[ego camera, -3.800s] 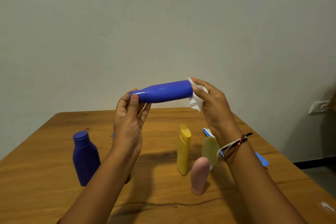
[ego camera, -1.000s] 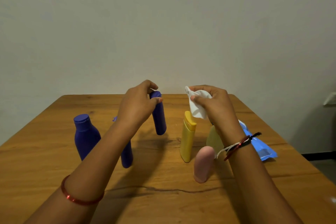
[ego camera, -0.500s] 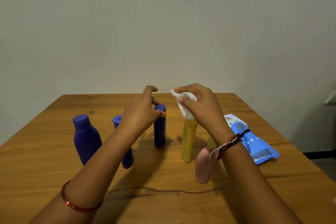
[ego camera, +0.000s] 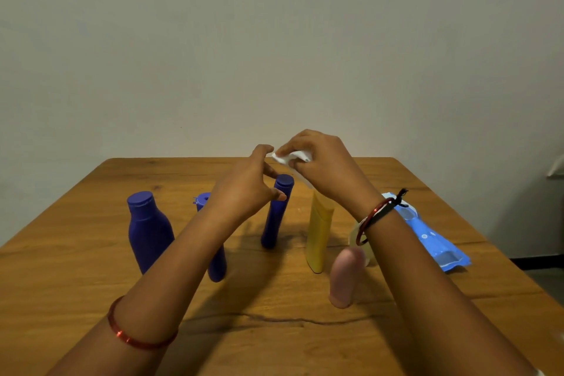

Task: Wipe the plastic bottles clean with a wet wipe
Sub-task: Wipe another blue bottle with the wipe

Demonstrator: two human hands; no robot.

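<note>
My right hand (ego camera: 323,168) grips a crumpled white wet wipe (ego camera: 290,159) above the yellow bottle (ego camera: 319,235). My left hand (ego camera: 247,189) hovers beside it, fingers loosely curled and spread, its fingertips close to the wipe and holding nothing. A slim blue bottle (ego camera: 276,210) stands upright on the wooden table (ego camera: 61,268) just behind my left hand. A wide dark blue bottle (ego camera: 148,232) stands at the left. Another blue bottle (ego camera: 217,265) is partly hidden by my left forearm. A pink bottle (ego camera: 345,278) and a pale translucent bottle (ego camera: 355,235) stand under my right forearm.
A blue wet-wipe pack (ego camera: 433,241) lies on the table at the right, past my right wrist. A plain wall rises behind the table's far edge. The table's right edge drops to a dark floor.
My left hand stood the slim blue bottle on the table and let go. My right hand moved left with the wipe, meeting the left hand above the bottles.
</note>
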